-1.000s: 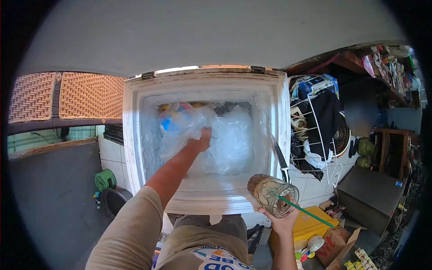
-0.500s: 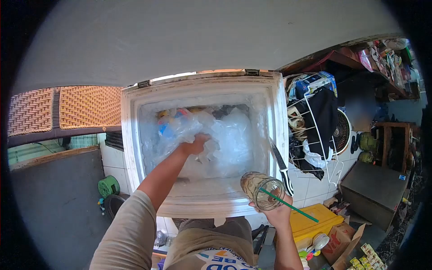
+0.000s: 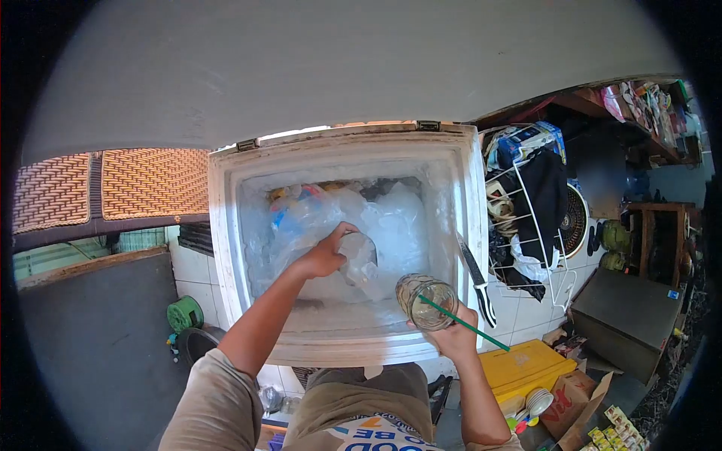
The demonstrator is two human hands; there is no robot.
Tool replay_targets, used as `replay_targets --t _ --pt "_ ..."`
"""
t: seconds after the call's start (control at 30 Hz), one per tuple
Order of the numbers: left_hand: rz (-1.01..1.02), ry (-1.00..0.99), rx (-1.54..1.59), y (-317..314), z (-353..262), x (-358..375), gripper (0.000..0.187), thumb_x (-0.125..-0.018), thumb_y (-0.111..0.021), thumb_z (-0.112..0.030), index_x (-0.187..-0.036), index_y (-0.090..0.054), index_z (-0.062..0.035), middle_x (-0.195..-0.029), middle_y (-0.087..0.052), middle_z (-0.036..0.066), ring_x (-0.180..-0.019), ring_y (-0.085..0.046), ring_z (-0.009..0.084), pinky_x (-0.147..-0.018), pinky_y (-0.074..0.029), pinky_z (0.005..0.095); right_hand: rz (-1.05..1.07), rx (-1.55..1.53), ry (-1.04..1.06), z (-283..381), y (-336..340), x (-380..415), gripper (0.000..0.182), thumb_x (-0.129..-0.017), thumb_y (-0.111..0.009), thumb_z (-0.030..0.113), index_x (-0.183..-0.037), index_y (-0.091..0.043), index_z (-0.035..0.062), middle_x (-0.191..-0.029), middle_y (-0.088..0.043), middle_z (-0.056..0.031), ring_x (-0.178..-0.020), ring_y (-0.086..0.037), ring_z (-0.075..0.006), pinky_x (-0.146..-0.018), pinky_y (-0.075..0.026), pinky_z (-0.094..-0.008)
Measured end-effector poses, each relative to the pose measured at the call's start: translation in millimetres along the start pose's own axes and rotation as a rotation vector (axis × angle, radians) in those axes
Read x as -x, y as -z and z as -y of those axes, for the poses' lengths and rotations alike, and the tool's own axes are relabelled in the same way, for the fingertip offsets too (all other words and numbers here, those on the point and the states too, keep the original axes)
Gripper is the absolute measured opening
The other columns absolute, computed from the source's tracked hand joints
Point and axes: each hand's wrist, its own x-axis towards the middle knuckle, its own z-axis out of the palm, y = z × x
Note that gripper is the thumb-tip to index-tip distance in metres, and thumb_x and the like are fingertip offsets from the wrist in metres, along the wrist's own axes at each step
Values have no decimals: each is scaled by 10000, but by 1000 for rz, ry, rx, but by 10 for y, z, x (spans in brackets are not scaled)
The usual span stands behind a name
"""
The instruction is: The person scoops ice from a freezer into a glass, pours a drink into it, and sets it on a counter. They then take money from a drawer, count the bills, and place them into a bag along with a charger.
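Observation:
My left hand [image 3: 326,255] reaches down into an open chest freezer [image 3: 346,353], fingers closed around the side of a clear, rounded bag of ice [image 3: 356,261]. Frost hides where this bag ends and the others begin. More frosty plastic bags [image 3: 398,225] lie behind and beside it, some with red and blue print [image 3: 289,210]. Over the freezer's front right corner, my right hand [image 3: 456,335] grips a glass jar [image 3: 412,295]. The jar is tilted, its mouth towards me, and a green straw [image 3: 481,335] sticks out.
A knife [image 3: 474,274] with a black and white handle lies on the freezer's right rim. The raised lid [image 3: 338,68] stands behind. To the right are a white wire rack [image 3: 534,225], a fan [image 3: 575,218], a yellow box [image 3: 523,376] and a cardboard box [image 3: 568,406].
My left hand has lifted slightly towards me, bringing the bag of ice into clearer view. The jar in my right hand has moved a little up and left.

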Motion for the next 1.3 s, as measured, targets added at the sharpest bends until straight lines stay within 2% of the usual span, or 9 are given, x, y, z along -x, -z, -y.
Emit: replay_targets --t 0.13,0.27,0.33,0.47,0.5,0.57,0.87,1.0,1.3 --pt "-87 236 347 20 -502 270 719 -707 -535 134 -1344 -420 -177 -1208 -496 76 -1095 -518 234 -854 -507 335 14 -4 -43 44 -64 -43 465 -614 -891 174 -996 -680 14 -901 -725 -90 -810 -683 -132 -742 -531 -277" --pt "-121 243 426 10 -346 356 741 -699 -527 127 -1350 -395 -201 -1262 -455 72 -1092 -510 229 -774 -529 319 9 40 -42 45 -108 -68 463 -619 -891 201 -992 -682 24 -865 -723 -86 -768 -683 -140 -704 -531 -285" --pt "-236 268 634 -31 -436 471 741 -698 -530 122 -1355 -393 -192 -1271 -447 74 -1115 -502 221 -797 -523 308 32 86 -81 -40 -135 -74 459 -623 -887 206 -994 -681 30 -848 -721 -82 -750 -682 -139 -693 -531 -285" --pt "-299 127 537 -106 -989 758 722 -696 -527 118 -1348 -394 -160 -1270 -450 69 -1136 -495 217 -819 -517 311 157 296 -197 116 -138 -197 437 -648 -866 199 -1008 -675 45 -820 -718 -80 -719 -680 -129 -669 -527 -284" --pt "-314 104 506 -128 -1066 802 731 -680 -525 121 -1346 -391 -149 -1258 -454 72 -1121 -500 204 -830 -517 304 134 294 -85 46 -163 -201 403 -650 -845 311 -897 -647 62 -640 -617 -124 -597 -642 -261 -562 -482 -346" --pt "-328 74 470 -173 -1113 838 741 -664 -523 123 -1344 -388 -139 -1246 -459 74 -1105 -505 190 -841 -518 298 79 197 -49 -78 -281 -214 398 -650 -843 315 -872 -635 58 -623 -606 -124 -585 -634 -274 -557 -478 -346" --pt "-418 -21 498 -317 -1148 929 805 -602 -528 80 -1364 -334 -91 -1259 -433 86 -1231 -422 229 -1059 -329 331 77 286 -2 -52 -358 -323 395 -647 -842 299 -782 -571 47 -611 -573 -139 -571 -606 -296 -542 -456 -354" --pt "-433 -126 400 -411 -1132 946 766 -661 -484 62 -1389 -296 -81 -1282 -402 104 -1232 -406 216 -1026 -352 309 23 327 132 -90 -421 -341 408 -628 -838 280 -735 -525 40 -585 -525 -138 -539 -559 -305 -518 -429 -368" --pt "-494 -90 270 -504 -1203 971 606 -799 -454 20 -1383 -306 -34 -1310 -399 126 -1208 -409 225 -1050 -312 328 36 339 93 -106 -449 -363 362 -618 -830 244 -779 -549 82 -589 -533 -108 -605 -585 -325 -565 -441 -427"
